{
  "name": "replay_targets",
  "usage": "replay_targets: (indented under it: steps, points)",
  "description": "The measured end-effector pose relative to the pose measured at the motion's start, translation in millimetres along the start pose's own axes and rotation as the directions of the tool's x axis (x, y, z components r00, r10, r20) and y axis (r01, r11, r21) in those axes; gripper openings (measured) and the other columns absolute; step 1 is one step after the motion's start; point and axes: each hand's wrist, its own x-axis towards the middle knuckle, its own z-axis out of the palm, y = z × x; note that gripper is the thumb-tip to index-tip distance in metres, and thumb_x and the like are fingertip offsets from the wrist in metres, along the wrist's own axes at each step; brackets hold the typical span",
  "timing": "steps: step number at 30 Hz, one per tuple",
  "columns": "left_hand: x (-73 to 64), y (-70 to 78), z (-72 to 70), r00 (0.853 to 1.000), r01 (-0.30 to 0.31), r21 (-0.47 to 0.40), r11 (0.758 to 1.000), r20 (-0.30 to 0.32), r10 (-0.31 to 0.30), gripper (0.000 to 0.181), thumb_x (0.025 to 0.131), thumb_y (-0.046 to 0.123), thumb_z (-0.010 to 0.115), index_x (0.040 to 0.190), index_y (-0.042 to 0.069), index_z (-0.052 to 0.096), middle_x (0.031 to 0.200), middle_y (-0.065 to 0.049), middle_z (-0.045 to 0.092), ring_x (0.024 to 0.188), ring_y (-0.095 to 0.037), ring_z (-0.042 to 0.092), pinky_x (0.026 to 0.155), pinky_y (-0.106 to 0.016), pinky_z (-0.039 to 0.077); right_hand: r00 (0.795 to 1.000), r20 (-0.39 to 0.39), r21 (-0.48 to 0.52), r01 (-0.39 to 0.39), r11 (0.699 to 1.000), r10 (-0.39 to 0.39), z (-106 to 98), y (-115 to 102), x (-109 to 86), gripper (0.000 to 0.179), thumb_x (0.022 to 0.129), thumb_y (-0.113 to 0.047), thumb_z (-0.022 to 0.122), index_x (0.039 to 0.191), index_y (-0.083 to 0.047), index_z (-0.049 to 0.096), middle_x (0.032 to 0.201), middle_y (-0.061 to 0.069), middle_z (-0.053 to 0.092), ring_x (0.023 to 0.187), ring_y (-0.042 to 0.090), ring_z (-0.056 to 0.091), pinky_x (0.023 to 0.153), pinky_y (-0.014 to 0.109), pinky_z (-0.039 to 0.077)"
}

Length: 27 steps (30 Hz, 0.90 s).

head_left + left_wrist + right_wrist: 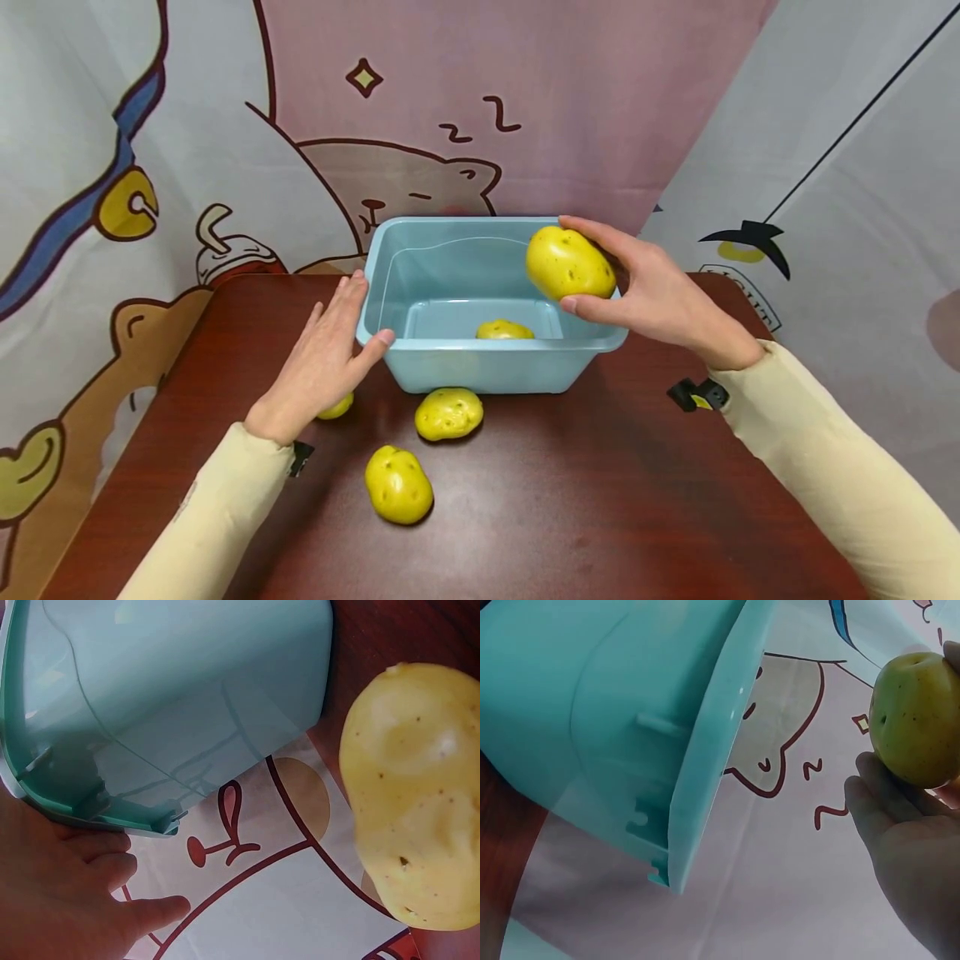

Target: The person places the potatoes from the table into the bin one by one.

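Observation:
A light blue plastic basin (480,367) stands on the table with one yellow potato (506,330) inside it, partly hidden by the near wall. Over the basin's right end my right hand (660,292) holds another potato (572,263) between thumb and fingers; the right wrist view shows this potato (915,720) too. My left hand (318,358) lies against the basin's left rim, fingers straight and thumb spread along the near corner. In front of the basin sit two potatoes, one close to its wall (449,414) and one nearer me (399,485). A further potato (337,407) is mostly hidden under my left hand.
The dark reddish-brown table (600,500) extends toward me and to both sides. Behind it hangs a cloth printed with cartoon animals (420,75), close to the basin's far side. A potato (420,795) looms large in the left wrist view.

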Motion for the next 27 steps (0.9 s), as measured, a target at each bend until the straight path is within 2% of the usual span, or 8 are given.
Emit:
replay_targets:
  steps: [6,9,15,22,27]
  points:
    - [0.2,0.0,-1.0,1.000,-0.002,0.001,1.000,0.002,0.002,0.086,0.105,0.060,0.045,0.167,0.009,0.012,0.173,-0.006,0.012,0.160,-0.026,0.008,0.123,-0.063,0.015,1.000,0.017,-0.059,-0.002,0.998,0.003,1.8,6.6,6.4,0.077,0.089,-0.029,0.082,0.156,-0.034,0.045,0.138,-0.004,0.060,0.105,0.018,0.055,0.089,0.040,0.045]
    - [0.1,-0.1,-0.9,1.000,-0.003,-0.002,1.000,0.003,0.003,0.086,0.105,0.059,0.046,0.167,0.009,0.012,0.173,-0.006,0.012,0.160,-0.027,0.008,0.123,-0.063,0.016,0.999,0.036,-0.095,-0.011,0.995,0.014,4.3,11.3,8.6,0.076,0.089,-0.034,0.081,0.156,-0.034,0.045,0.138,-0.004,0.060,0.105,0.019,0.056,0.089,0.045,0.045]
    - [0.1,-0.7,-0.1,1.000,-0.004,-0.002,1.000,0.003,0.004,0.086,0.105,0.060,0.045,0.167,0.009,0.013,0.173,-0.007,0.012,0.160,-0.026,0.007,0.124,-0.062,0.015,0.997,0.065,-0.128,-0.041,0.991,0.050,10.7,23.0,13.2,0.076,0.089,-0.040,0.079,0.157,-0.035,0.044,0.142,-0.005,0.058,0.106,0.019,0.057,0.089,0.046,0.047]
    - [0.4,0.2,-1.2,1.000,-0.001,-0.003,1.000,0.008,0.001,0.087,0.105,0.061,0.044,0.167,0.010,0.012,0.173,-0.006,0.012,0.160,-0.025,0.005,0.124,-0.061,0.014,0.992,0.095,-0.161,-0.066,0.985,0.082,17.1,36.8,18.0,0.077,0.089,-0.044,0.078,0.157,-0.033,0.043,0.137,-0.001,0.061,0.104,0.020,0.057,0.086,0.045,0.048]
    - [-0.5,0.2,-1.1,1.000,0.002,-0.002,1.000,0.009,-0.002,0.087,0.105,0.061,0.044,0.167,0.009,0.012,0.173,-0.006,0.012,0.160,-0.026,0.006,0.124,-0.061,0.014,0.992,0.106,-0.182,-0.052,0.982,0.073,20.6,42.9,20.8,0.077,0.089,-0.046,0.078,0.157,-0.027,0.045,0.132,0.000,0.063,0.102,0.020,0.058,0.085,0.044,0.048]
